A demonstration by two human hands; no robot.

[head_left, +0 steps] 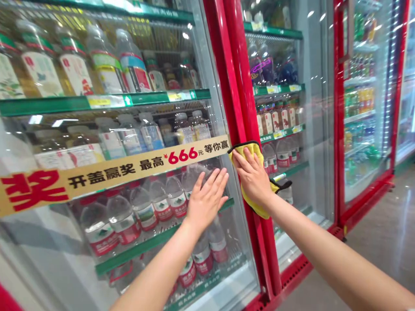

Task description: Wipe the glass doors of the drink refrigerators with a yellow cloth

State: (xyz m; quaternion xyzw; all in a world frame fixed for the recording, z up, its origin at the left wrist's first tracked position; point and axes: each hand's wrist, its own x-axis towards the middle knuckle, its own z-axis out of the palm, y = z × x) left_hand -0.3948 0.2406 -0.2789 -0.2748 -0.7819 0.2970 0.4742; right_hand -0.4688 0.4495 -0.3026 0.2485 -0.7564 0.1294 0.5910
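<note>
My right hand (254,175) presses a yellow cloth with black edging (259,150) against the red door frame (241,99) between two glass doors. Part of the cloth hangs below the palm, and a black-edged corner sticks out to the right of the wrist. Fingers stretched and palm forward, my left hand (207,198) is at the glass door (227,242) of the left fridge, holding nothing. It lies just under a beige banner strip (155,162) with red and black lettering.
Behind the glass, green-edged shelves (145,100) carry rows of drink bottles (106,60). Water bottles with red labels (100,229) stand lower down. Another red-framed fridge (340,129) stands to the right, beside the grey shiny floor (385,233).
</note>
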